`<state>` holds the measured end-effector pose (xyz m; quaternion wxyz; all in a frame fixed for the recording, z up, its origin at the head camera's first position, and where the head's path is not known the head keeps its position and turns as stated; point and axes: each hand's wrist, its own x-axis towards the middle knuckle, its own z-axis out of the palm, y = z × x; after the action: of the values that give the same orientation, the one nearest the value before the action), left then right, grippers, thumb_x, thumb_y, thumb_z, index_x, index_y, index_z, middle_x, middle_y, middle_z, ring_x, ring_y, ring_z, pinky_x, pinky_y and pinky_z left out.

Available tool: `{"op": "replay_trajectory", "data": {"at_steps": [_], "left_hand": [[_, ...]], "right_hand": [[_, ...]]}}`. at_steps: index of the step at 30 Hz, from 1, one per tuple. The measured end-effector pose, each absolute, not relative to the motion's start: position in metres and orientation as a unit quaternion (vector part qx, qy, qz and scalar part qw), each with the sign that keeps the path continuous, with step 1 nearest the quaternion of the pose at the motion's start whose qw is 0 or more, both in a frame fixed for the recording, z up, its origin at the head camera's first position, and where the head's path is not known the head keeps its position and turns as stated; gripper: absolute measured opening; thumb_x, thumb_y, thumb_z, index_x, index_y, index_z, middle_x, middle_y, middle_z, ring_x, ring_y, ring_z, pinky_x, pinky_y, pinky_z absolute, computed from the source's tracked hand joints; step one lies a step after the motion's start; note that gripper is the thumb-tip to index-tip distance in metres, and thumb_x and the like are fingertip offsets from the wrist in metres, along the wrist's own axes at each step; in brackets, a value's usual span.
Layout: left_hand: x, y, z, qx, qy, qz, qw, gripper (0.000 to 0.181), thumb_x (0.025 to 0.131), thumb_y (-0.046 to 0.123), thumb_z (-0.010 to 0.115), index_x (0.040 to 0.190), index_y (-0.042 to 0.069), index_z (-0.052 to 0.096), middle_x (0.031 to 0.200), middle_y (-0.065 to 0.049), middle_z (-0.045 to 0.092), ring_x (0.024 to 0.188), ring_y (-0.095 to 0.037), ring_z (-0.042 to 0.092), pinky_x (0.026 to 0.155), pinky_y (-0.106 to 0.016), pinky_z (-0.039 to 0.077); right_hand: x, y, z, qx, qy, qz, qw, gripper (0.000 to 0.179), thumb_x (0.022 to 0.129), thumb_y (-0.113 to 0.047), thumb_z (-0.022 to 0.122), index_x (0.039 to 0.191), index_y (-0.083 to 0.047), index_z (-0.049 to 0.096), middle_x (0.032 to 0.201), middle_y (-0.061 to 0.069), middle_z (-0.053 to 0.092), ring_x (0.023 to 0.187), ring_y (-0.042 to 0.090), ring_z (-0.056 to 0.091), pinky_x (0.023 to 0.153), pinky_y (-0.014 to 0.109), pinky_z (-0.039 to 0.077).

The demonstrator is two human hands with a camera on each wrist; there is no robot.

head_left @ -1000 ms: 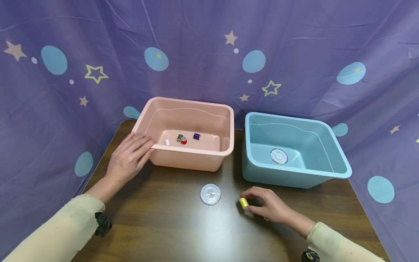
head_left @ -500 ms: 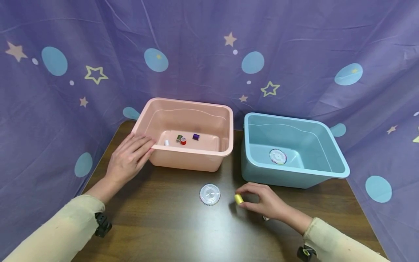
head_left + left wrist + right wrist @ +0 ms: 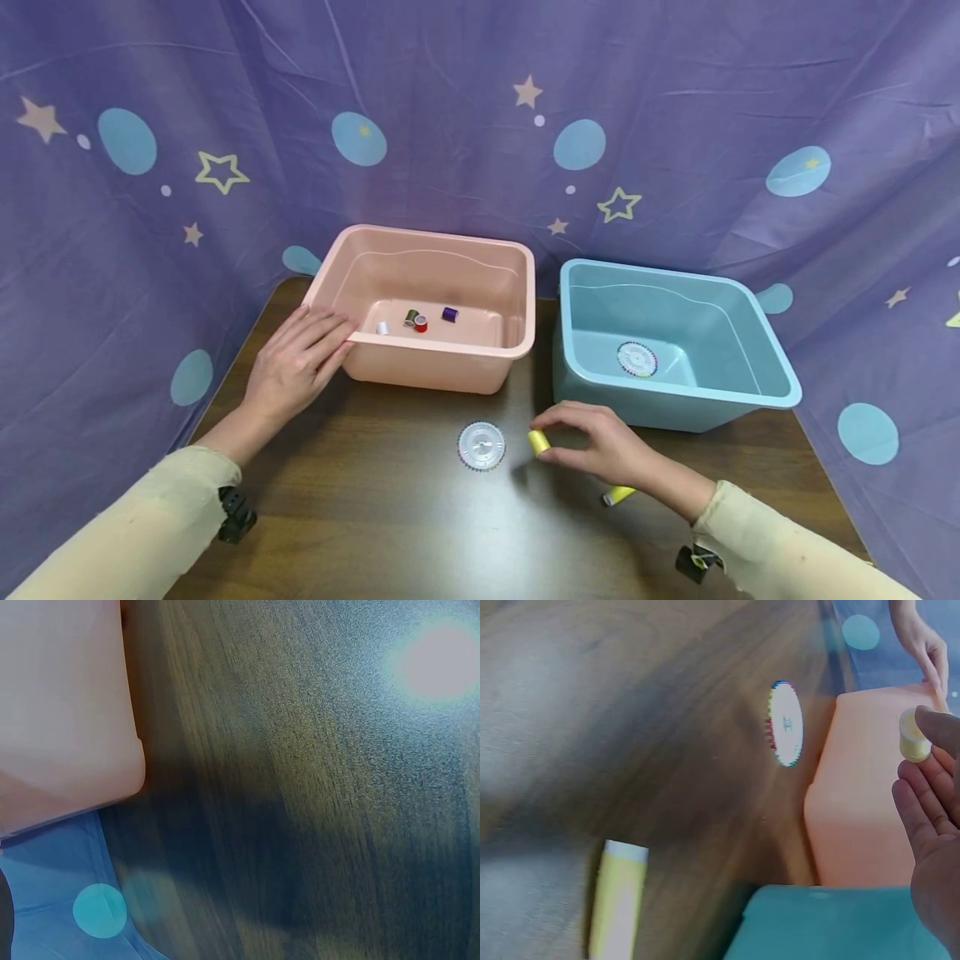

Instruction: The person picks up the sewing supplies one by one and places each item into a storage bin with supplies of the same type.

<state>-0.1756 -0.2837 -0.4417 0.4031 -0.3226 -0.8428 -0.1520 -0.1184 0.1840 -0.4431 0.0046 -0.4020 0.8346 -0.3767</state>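
Note:
My right hand pinches a yellow thread spool between thumb and fingertips, above the table; the right wrist view shows the same spool in front of the pink bin. My left hand holds the near left rim of the pink bin, fingers over the edge and thumb outside. Inside that bin lie a white spool, a green spool, a red spool and a purple spool. A round pin wheel lies on the table, left of my right hand.
To the right stands a blue bin with another pin wheel in it. A yellow cylinder with a whitish end lies on the wooden table under my right wrist. A purple patterned curtain closes off the back and sides.
My right hand has lifted the yellow spool and carried it a little left and away from me, uncovering more of the yellow cylinder below the wrist. My left hand stays on the pink bin.

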Motion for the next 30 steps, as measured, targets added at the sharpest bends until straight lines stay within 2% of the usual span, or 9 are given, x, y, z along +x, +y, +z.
{"op": "replay_trajectory", "data": {"at_steps": [11, 16, 22, 30], "left_hand": [[-0.176, -0.284, -0.442, -0.323, -0.843, -0.153, 0.403, 0.037, 0.11, 0.031, 0.058, 0.128, 0.004, 0.076, 0.12, -0.019, 0.077, 0.115, -0.044, 0.071, 0.109, -0.066, 0.049], [-0.176, -0.283, -0.441, -0.326, -0.841, -0.152, 0.404, 0.039, 0.111, 0.033, 0.056, 0.127, 0.004, 0.076, 0.12, -0.019, 0.077, 0.115, -0.045, 0.071, 0.109, -0.066, 0.049], [-0.176, -0.284, -0.441, -0.328, -0.839, -0.151, 0.407, 0.039, 0.111, 0.032, 0.056, 0.127, 0.004, 0.076, 0.12, -0.019, 0.077, 0.115, -0.045, 0.071, 0.108, -0.066, 0.05], [-0.175, -0.285, -0.442, -0.326, -0.841, -0.151, 0.405, 0.041, 0.113, 0.035, 0.054, 0.128, 0.005, 0.076, 0.122, -0.018, 0.077, 0.117, -0.043, 0.07, 0.111, -0.065, 0.049]], "right_hand": [[-0.13, 0.174, -0.415, -0.42, 0.828, -0.372, 0.0, 0.041, 0.089, -0.018, 0.09, 0.126, -0.023, 0.076, 0.12, -0.013, 0.074, 0.107, 0.006, 0.069, 0.091, 0.033, 0.061], [-0.136, 0.171, -0.402, -0.436, 0.821, -0.367, -0.018, 0.04, 0.09, -0.017, 0.089, 0.127, -0.022, 0.076, 0.121, -0.011, 0.075, 0.109, 0.009, 0.07, 0.092, 0.029, 0.059], [-0.143, 0.166, -0.388, -0.448, 0.815, -0.368, -0.029, 0.041, 0.09, -0.013, 0.089, 0.128, -0.019, 0.076, 0.12, -0.006, 0.076, 0.108, 0.016, 0.071, 0.093, 0.031, 0.059], [-0.149, 0.159, -0.369, -0.451, 0.804, -0.385, -0.055, 0.041, 0.088, -0.009, 0.089, 0.126, -0.015, 0.077, 0.12, 0.0, 0.078, 0.109, 0.017, 0.072, 0.095, 0.031, 0.059]]}}
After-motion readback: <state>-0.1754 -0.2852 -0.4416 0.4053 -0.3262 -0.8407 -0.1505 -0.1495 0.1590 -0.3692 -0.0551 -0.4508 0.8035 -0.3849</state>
